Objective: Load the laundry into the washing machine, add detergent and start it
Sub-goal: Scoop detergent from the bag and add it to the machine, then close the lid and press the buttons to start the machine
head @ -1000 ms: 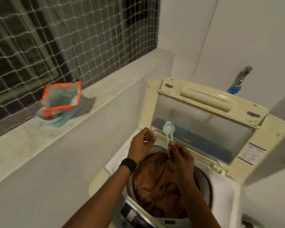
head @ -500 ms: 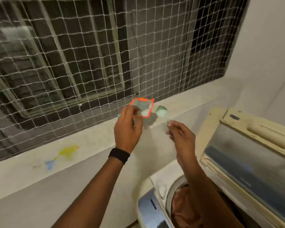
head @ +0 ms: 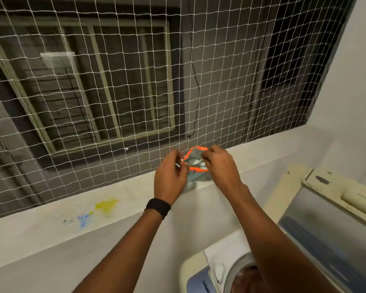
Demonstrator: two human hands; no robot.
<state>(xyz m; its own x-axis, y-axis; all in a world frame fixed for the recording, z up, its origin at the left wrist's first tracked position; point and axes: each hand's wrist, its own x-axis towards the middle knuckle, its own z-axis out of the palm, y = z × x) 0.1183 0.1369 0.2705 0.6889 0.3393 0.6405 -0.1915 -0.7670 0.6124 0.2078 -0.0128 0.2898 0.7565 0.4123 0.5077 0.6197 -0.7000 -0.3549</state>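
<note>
A detergent pouch (head: 195, 160) with an orange rim stands on the grey ledge (head: 262, 151) by the netted window. My left hand (head: 170, 176) pinches the left edge of its mouth. My right hand (head: 220, 163) grips the right edge. The pale green scoop is not visible. At the lower right is the top-loading washing machine (head: 201, 269), its lid (head: 325, 218) raised. Brown laundry (head: 246, 279) shows in the drum, partly hidden by my right forearm.
A white safety net (head: 114, 81) covers the window opening behind the ledge. Yellow and blue stains (head: 97, 210) mark the ledge to the left. A white wall (head: 351, 92) rises on the right above the machine.
Both hands rose from the washer drum to the ledge. The right hand, which held the scoop, now grips the pouch, and the scoop is out of sight. The view turned left.
</note>
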